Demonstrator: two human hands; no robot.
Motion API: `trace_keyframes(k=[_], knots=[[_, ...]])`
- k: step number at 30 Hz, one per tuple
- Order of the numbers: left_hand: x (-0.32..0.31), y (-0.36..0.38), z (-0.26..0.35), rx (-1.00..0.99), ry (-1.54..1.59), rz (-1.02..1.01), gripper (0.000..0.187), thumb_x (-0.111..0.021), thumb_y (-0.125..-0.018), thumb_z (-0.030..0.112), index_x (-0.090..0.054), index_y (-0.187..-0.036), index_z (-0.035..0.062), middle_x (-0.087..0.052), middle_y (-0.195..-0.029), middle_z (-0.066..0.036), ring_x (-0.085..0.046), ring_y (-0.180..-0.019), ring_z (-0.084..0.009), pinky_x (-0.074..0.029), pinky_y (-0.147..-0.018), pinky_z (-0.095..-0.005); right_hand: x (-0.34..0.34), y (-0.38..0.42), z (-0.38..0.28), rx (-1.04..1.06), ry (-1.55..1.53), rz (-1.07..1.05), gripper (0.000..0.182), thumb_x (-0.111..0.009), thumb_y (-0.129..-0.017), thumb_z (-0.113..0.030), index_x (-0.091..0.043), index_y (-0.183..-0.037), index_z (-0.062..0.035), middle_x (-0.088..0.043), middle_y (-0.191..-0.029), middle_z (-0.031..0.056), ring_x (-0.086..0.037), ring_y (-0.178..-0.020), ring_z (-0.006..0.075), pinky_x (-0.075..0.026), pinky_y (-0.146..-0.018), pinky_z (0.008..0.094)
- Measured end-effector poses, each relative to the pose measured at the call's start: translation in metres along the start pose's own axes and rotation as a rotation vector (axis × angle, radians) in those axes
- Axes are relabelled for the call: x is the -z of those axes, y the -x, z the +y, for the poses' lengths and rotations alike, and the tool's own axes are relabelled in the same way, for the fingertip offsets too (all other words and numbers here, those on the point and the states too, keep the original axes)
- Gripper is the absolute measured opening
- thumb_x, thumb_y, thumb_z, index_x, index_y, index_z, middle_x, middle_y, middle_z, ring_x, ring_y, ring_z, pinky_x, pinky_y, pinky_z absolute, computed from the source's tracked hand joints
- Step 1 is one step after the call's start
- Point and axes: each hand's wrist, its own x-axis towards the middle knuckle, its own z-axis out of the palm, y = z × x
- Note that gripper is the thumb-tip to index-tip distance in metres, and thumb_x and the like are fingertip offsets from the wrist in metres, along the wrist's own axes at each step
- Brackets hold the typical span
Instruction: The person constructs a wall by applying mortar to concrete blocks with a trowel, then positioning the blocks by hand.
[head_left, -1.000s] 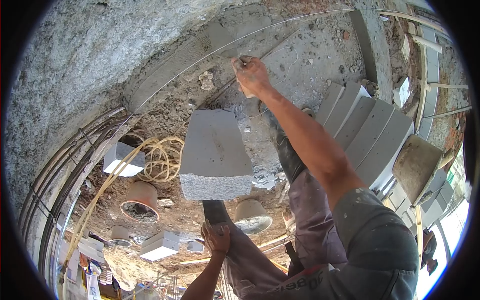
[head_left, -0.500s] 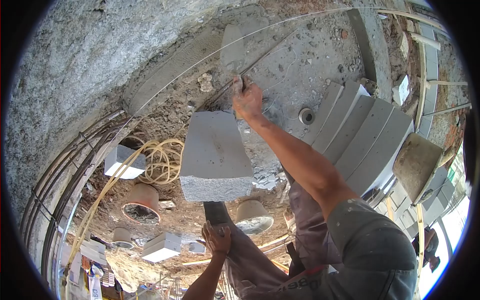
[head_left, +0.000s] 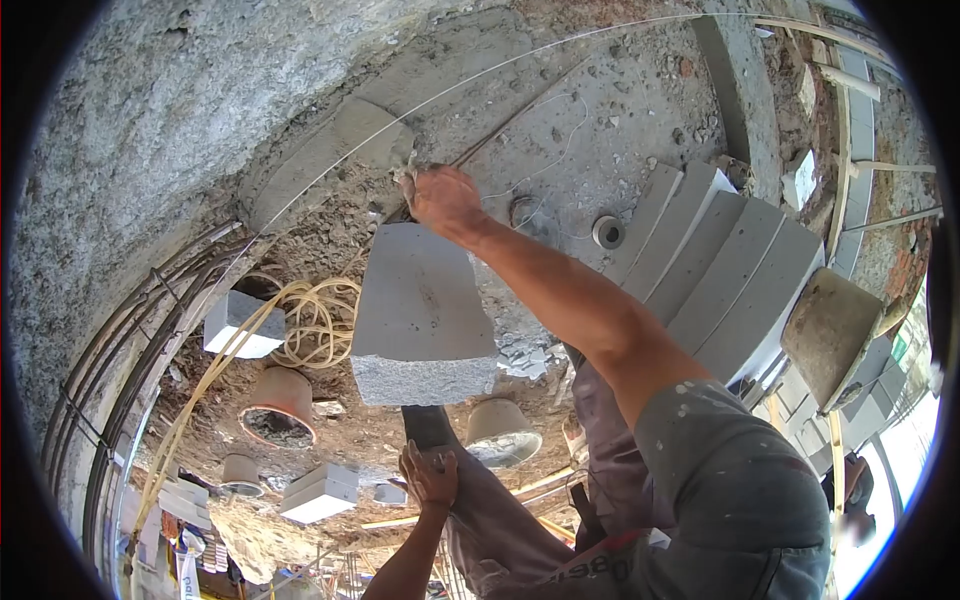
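My right hand [head_left: 446, 203] is closed around the handle of a trowel. The grey trowel blade [head_left: 374, 134] lies over a strip of wet mortar [head_left: 290, 180] along the foot of the rough wall, close to a taut white string. Just below that hand a large grey block [head_left: 420, 290] stands with its rough end towards me. My left hand [head_left: 430, 477] rests on my bent leg with its fingers spread, holding nothing.
Grey blocks [head_left: 715, 255] are stacked at right, near a tape roll [head_left: 608, 232]. Buckets [head_left: 280, 400], a coiled yellowish hose [head_left: 318, 325] and a white block [head_left: 243, 323] lie left and below. Dark bars [head_left: 130, 370] run along the left wall. Another person [head_left: 853, 490] is at far right.
My right hand has moved left with the trowel, and the blade has swung from pointing up to lying leftward over the mortar. My left hand stays on my leg.
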Motion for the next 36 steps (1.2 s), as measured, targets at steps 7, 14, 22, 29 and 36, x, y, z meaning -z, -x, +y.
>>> trace_keyframes(k=[7, 14, 22, 29, 36], knots=[[-0.001, 0.002, -0.009, 0.006, 0.033, 0.006, 0.090, -0.072, -0.082, 0.046, -0.036, -0.152, 0.0034, -0.043, -0.151, -0.024, -0.037, -0.142, -0.0426, -0.017, -0.118, -0.0654, 0.119, -0.025, 0.111, -0.524, 0.182, 0.025, 0.032, -0.061, -0.093, -0.033, -0.073, -0.088, -0.0027, -0.073, -0.090, 0.0225, -0.073, -0.073, 0.0348, -0.060, -0.069, 0.0441], [0.010, 0.002, -0.006, 0.057, -0.063, -0.025, 0.087, -0.071, -0.084, 0.045, -0.036, -0.152, 0.0023, -0.042, -0.151, -0.025, -0.036, -0.142, -0.0428, -0.023, -0.119, -0.0583, 0.156, -0.014, 0.104, -0.702, -0.355, 0.236, 0.040, -0.068, -0.091, -0.032, -0.066, -0.105, 0.0063, -0.072, -0.085, 0.0239, -0.073, -0.062, 0.0319, -0.058, -0.060, 0.0430], [-0.005, 0.002, -0.021, 0.023, 0.062, 0.014, 0.088, -0.069, -0.084, 0.049, -0.034, -0.153, 0.0070, -0.042, -0.154, -0.020, -0.033, -0.146, -0.0398, -0.009, -0.117, -0.0708, 0.167, -0.037, 0.083, -0.713, -0.179, -0.138, 0.058, -0.065, -0.095, -0.044, -0.061, -0.112, 0.0112, -0.072, -0.081, 0.0208, -0.074, -0.066, 0.0302, -0.059, -0.066, 0.0399], [-0.003, 0.002, -0.013, 0.051, 0.013, -0.010, 0.088, -0.069, -0.084, 0.049, -0.034, -0.154, 0.0076, -0.041, -0.154, -0.020, -0.032, -0.147, -0.0390, -0.008, -0.118, -0.0707, 0.151, -0.036, 0.100, -0.495, -0.086, -0.244, 0.060, -0.056, -0.097, -0.050, -0.063, -0.114, 0.0075, -0.070, -0.106, 0.0236, -0.070, -0.099, 0.0349, -0.055, -0.088, 0.0407], [0.005, 0.002, -0.004, 0.099, -0.053, -0.024, 0.088, -0.069, -0.084, 0.050, -0.034, -0.153, 0.0076, -0.041, -0.154, -0.020, -0.032, -0.146, -0.0397, -0.007, -0.118, -0.0707, 0.141, -0.060, 0.092, -0.626, -0.140, -0.082, 0.048, -0.060, -0.095, -0.041, -0.067, -0.109, 0.0039, -0.067, -0.113, 0.0237, -0.068, -0.102, 0.0373, -0.054, -0.091, 0.0401]])
